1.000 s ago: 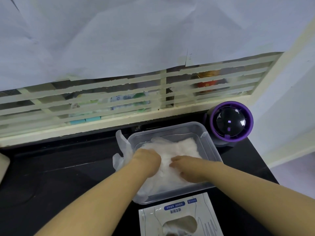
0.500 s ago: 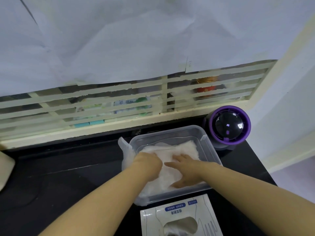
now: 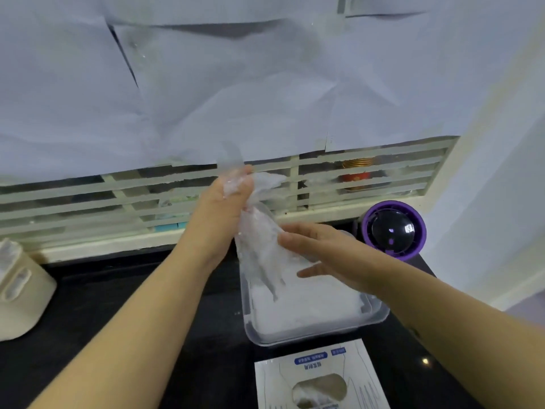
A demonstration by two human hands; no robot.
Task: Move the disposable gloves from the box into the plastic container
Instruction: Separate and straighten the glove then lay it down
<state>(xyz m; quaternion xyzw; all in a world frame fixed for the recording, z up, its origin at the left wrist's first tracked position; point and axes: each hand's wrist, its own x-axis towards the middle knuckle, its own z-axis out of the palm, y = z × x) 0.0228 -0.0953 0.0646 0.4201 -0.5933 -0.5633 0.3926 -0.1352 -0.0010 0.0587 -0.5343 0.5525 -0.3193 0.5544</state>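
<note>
A clear plastic container (image 3: 379, 315) sits on the black counter, filled with a heap of thin translucent disposable gloves (image 3: 306, 308). My left hand (image 3: 219, 208) is raised above the container's far left corner and grips one glove (image 3: 259, 240) by its upper end; the glove hangs down into the container. My right hand (image 3: 324, 252) hovers over the container with straight fingers touching the hanging glove's right side. The white glove box (image 3: 321, 379) lies at the near edge, in front of the container, with gloves showing through its oval opening.
A purple-rimmed round device with a black dome (image 3: 393, 230) stands right of the container by the white wall. A cream-coloured appliance (image 3: 20, 293) sits at the far left. A slatted window grille (image 3: 118, 196) covered with white paper runs behind the counter.
Both hands were pressing down on the gloves in the container. Now my left hand has risen, lifting one glove, and my right hand has come up beside it.
</note>
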